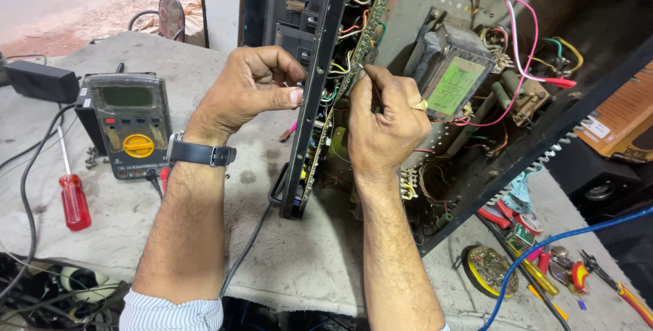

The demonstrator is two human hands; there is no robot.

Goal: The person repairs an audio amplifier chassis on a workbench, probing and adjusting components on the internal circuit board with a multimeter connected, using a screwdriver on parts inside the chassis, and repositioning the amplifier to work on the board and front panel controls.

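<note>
We had the left hand pinching the black front panel of the open amplifier chassis on the bench, right hand fingers pinching a thin probe steady against the green circuit board.

multimeter: grey with a yellow dial, lying flat at the left of the desk
screwdriver: red handle, just left of the multimeter
adapter: black box at the far left edge
pliers: red-handled, at the lower right
blue wire: curves across the lower right corner
carton: orange-brown, at the right edge
</note>
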